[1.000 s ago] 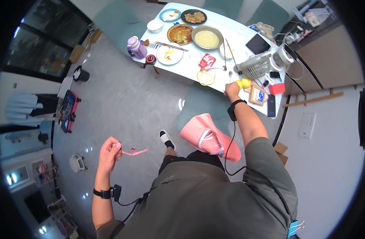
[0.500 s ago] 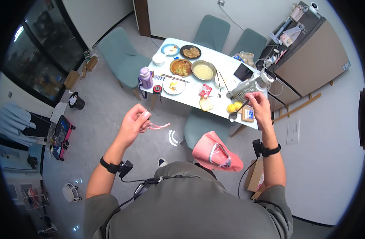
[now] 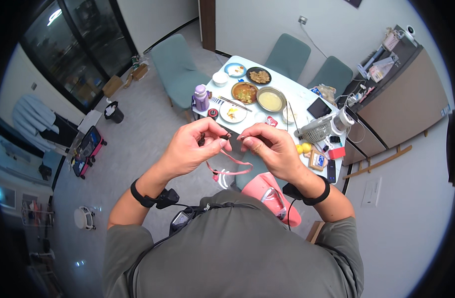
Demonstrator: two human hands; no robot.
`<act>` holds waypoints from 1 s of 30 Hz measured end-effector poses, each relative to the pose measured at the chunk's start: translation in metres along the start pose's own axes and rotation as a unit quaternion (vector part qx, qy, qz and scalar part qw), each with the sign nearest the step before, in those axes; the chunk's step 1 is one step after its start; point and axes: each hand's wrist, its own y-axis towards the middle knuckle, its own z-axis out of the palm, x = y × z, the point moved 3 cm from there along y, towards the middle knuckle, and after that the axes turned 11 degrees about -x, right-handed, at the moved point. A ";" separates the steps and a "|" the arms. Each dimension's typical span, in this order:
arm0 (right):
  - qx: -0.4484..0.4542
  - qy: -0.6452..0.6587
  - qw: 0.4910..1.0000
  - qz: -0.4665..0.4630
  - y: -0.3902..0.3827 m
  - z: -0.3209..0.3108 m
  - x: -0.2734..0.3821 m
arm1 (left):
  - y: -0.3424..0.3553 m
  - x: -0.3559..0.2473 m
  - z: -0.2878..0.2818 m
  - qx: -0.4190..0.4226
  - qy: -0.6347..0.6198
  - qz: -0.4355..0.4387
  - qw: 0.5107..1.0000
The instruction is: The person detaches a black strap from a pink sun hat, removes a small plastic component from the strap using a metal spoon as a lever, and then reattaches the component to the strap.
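Note:
Both hands are raised close together in front of me, over the table's near edge. My left hand (image 3: 190, 148) is closed round small dark pieces, and a thin pink cord (image 3: 241, 173) loops down below it. In my right hand (image 3: 274, 149), thumb and fingers pinch a small dark end, too small to name. A narrow gap separates the two sets of fingertips. Below my right hand lies a pink bag-like thing (image 3: 258, 185) with a clear patch, near the chair seat. Black bands with small devices circle both wrists.
The white table (image 3: 222, 130) holds a pot of pale soup (image 3: 270, 100), dishes of food, a purple bottle (image 3: 201, 98), a fan (image 3: 317, 130), lemons (image 3: 303, 148) and a black phone (image 3: 331, 171). Green chairs (image 3: 288, 57) surround it. A fridge (image 3: 396, 104) stands right.
My hands have come together from wide apart, the right moving left with the dark thing it holds. The pink cord now hangs in a wider loop. My view has shifted slightly.

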 end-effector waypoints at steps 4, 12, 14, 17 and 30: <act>-0.007 -0.058 0.996 -0.070 0.000 0.001 0.001 | -0.006 -0.015 0.012 -0.028 -0.008 -0.016 0.999; -0.027 -0.153 0.977 -0.149 -0.003 -0.002 0.013 | -0.006 0.001 0.019 -0.078 0.046 0.074 0.993; -0.051 -0.153 0.977 -0.141 -0.007 -0.003 0.014 | -0.008 -0.004 0.019 -0.068 0.064 0.055 0.994; -0.070 -0.198 0.953 -0.217 -0.012 -0.008 0.018 | -0.010 -0.008 0.021 -0.056 0.089 0.033 0.994; -0.065 -0.214 0.953 -0.205 -0.023 0.000 0.020 | -0.026 -0.028 0.036 -0.053 0.152 0.116 0.980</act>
